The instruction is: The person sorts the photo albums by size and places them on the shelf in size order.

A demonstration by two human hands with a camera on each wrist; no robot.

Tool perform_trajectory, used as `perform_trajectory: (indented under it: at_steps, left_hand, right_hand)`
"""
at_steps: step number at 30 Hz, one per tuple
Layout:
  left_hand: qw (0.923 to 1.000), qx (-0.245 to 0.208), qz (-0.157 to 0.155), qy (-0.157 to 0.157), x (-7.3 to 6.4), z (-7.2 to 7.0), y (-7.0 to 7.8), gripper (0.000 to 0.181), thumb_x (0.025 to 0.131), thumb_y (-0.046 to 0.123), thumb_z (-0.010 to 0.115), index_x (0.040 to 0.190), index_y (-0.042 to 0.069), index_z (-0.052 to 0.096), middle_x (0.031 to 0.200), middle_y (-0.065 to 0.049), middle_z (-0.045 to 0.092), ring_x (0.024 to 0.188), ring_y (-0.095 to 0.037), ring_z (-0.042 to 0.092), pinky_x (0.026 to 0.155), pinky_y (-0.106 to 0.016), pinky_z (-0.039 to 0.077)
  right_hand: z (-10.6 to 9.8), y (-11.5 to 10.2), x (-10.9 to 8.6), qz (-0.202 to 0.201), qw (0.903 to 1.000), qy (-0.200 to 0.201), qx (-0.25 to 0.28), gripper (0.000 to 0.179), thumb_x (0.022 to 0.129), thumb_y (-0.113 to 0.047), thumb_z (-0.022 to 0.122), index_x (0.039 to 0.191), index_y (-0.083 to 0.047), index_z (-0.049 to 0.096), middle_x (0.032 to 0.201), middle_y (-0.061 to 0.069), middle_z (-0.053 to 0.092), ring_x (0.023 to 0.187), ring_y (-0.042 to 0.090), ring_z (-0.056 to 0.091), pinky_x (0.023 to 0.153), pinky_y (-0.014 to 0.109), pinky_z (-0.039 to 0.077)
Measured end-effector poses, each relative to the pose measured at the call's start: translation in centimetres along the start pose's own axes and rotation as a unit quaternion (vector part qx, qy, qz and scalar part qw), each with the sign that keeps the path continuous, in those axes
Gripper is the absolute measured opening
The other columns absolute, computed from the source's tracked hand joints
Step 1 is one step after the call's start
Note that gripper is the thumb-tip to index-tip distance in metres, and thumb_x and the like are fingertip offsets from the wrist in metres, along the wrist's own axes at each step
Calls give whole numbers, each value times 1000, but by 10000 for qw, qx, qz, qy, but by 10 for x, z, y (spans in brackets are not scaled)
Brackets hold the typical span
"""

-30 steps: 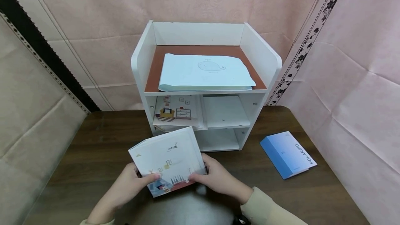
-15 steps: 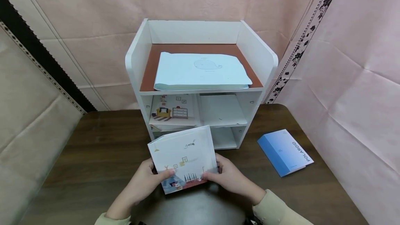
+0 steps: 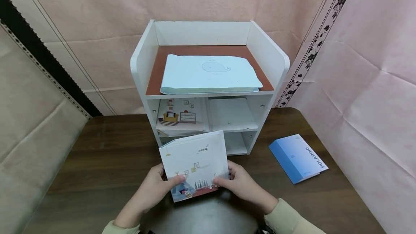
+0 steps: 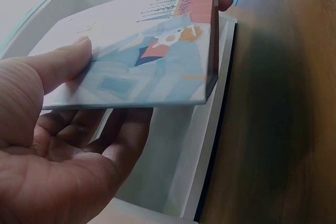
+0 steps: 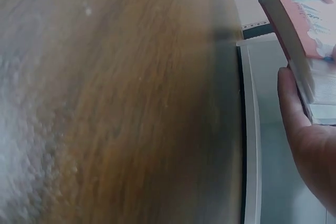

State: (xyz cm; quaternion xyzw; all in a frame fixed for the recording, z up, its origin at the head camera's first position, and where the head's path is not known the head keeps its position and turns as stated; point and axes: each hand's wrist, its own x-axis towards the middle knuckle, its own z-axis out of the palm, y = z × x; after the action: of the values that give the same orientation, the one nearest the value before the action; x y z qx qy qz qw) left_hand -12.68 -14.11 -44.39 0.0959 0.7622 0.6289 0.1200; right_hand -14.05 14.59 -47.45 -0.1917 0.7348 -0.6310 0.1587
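Note:
Both hands hold a thick, white-covered book (image 3: 198, 165) with small drawings and a blue-and-red picture along its lower edge. My left hand (image 3: 159, 187) grips its left side, thumb on the cover and fingers underneath, as the left wrist view also shows on the book (image 4: 157, 66). On the opposite side my right hand (image 3: 243, 187) pinches the edge with the thumb on top. The right wrist view catches the page edges of the book (image 5: 294, 35) above the right hand (image 5: 310, 145). The book is tilted in front of a white shelf (image 3: 139, 77) and overlaps its lowest compartment.
Another illustrated book (image 3: 177, 118) lies at the left of the middle compartment. On the brown top shelf rests a pale blue book (image 3: 211, 75) with a whale drawing. A blue Polaroid-labelled book (image 3: 299, 158) lies at the right of the wooden table (image 3: 97, 169).
Both hands have carried the book to the right, from left of the shelf's front to nearer its middle, with most of that shift in the first half second.

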Motion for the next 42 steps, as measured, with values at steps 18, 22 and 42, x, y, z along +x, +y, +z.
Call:
perform_trajectory:
  at_steps: [18,22,42]
  left_hand:
    - [9991,-204,274,-267,9,22,18,44,89,29,72,126,10,59,118,-10,66,98,-21,66,78,-31,56]
    - [9984,-193,356,-394,13,26,21,45,89,27,72,127,8,57,117,-11,65,99,-23,64,78,-30,55]
    - [9936,-674,633,-652,35,62,25,47,96,23,63,135,3,48,120,-14,60,106,-23,62,84,-33,54]
  right_hand:
    - [-25,-12,-17,-240,9992,227,227,50,92,-11,68,136,-6,47,121,14,65,105,28,64,81,36,55]
    - [-34,-13,-19,-337,9987,306,244,51,93,-10,66,138,-6,45,123,14,63,107,28,64,82,35,55]
    - [-66,-36,-14,194,9861,1036,1285,55,93,-20,67,142,-14,42,128,14,61,106,34,63,87,47,52]
